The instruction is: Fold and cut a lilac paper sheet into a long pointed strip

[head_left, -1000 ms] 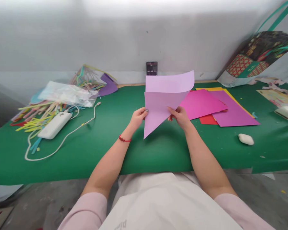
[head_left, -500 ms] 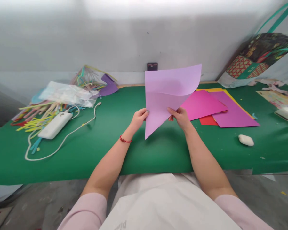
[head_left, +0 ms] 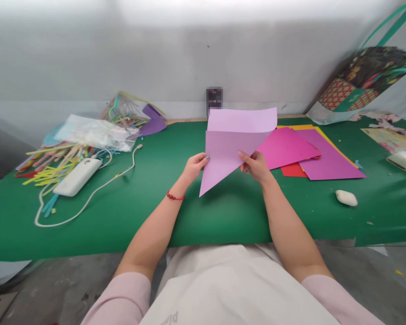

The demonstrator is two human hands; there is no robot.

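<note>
A sheet of light purple paper (head_left: 228, 151) is held up above the green table, its upper part bent along a crosswise line and its lower end slanting to a point. My left hand (head_left: 195, 167) pinches the sheet's left edge, the thumb on the near face. On the slanted right edge, my right hand (head_left: 253, 166) grips it between thumb and fingers. Just beyond my right hand lies a pink sheet (head_left: 287, 146) on top of a purple sheet (head_left: 331, 155), with red and yellow sheets partly showing beneath.
A white power bank (head_left: 79, 177) with a cable (head_left: 88, 205) rests at left, beside pipe cleaners (head_left: 50, 174) and a clear plastic bag (head_left: 94, 131). To the right are a small white case (head_left: 346, 198) and a patterned bag (head_left: 352, 90). A pixelated dark object (head_left: 214, 100) stands by the wall.
The top of the light purple sheet has come down and folded nearer, and its lower point has swung slightly left. Both hands have kept their grip, barely shifting.
</note>
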